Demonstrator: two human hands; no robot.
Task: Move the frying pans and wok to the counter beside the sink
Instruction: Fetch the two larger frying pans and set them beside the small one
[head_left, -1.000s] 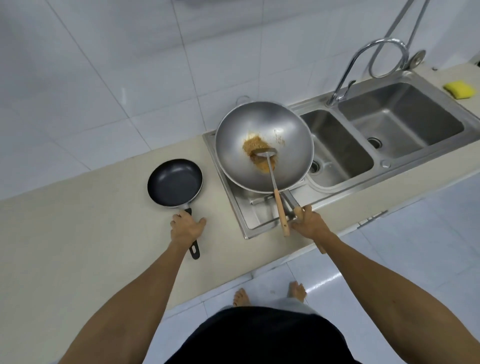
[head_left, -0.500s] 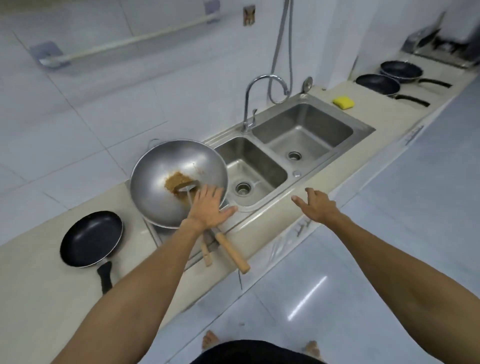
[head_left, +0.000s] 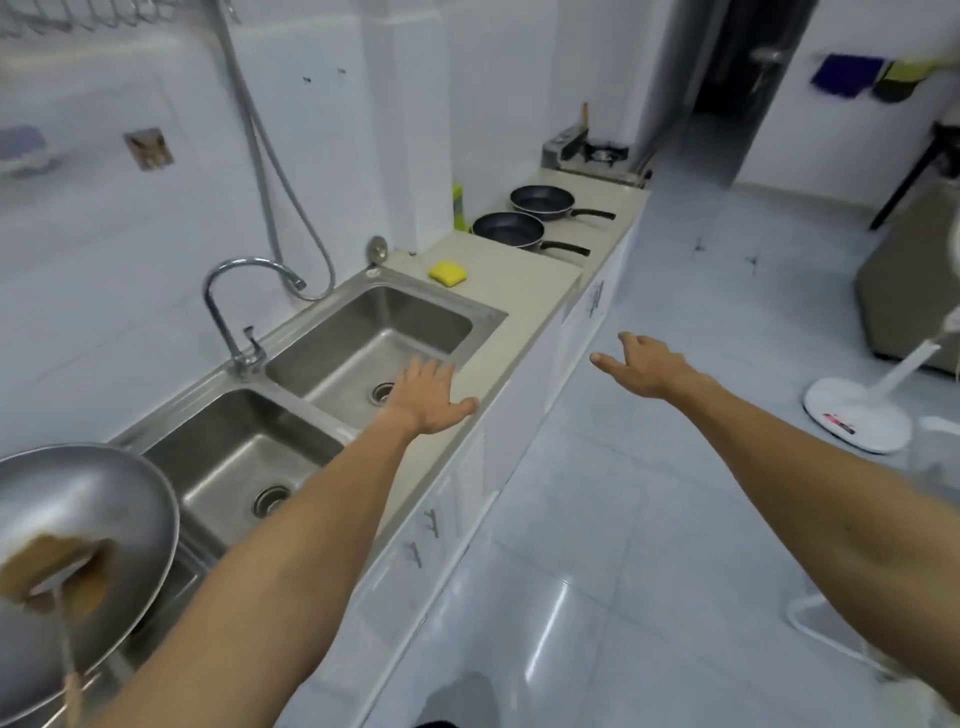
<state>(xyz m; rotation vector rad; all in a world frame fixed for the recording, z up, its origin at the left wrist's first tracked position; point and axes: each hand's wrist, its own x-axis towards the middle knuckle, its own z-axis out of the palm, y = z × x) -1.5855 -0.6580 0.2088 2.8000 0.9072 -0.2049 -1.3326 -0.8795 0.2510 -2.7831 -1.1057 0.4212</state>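
Observation:
Two black frying pans stand on the far counter past the sink: the nearer pan (head_left: 508, 230) and the farther pan (head_left: 542, 200), handles pointing right. A steel wok (head_left: 98, 499) with brown food and a wooden-handled spatula (head_left: 70, 670) sits at the lower left, on the drainboard left of the sink. My left hand (head_left: 427, 395) hovers open over the front rim of the right sink basin. My right hand (head_left: 647, 366) is open over the floor, off the counter's edge. Both hands hold nothing.
A double steel sink (head_left: 488, 327) with a curved tap (head_left: 228, 296) fills the middle. A yellow sponge (head_left: 447, 273) lies on the beige counter (head_left: 524, 280) beyond it. A gas stove (head_left: 592, 156) sits at the counter's far end. A white fan base (head_left: 857, 421) stands on the floor, right.
My view has swung right, from the wok and small pan toward the far counter. Both hands let go of the handles and now reach forward, open, past the sink.

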